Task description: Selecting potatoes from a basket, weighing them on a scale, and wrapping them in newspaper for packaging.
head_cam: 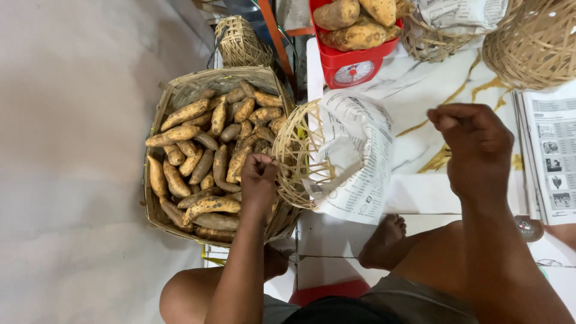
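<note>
On a pale floor beside a marbled tabletop (420, 84), the left hand (259, 180) pinches the rim of a small woven basket (297, 153) lined with newspaper (357, 156), the right hand (474, 147) is curled shut nearby, apparently empty, and beyond sit a large basket of sweet potatoes (210, 150) and a red scale (354, 57).

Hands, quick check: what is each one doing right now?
Left hand: closed, pinching the rim of the small woven basket lined with newspaper.
Right hand: closed in a loose fist above the table; anything held cannot be told.
</note>
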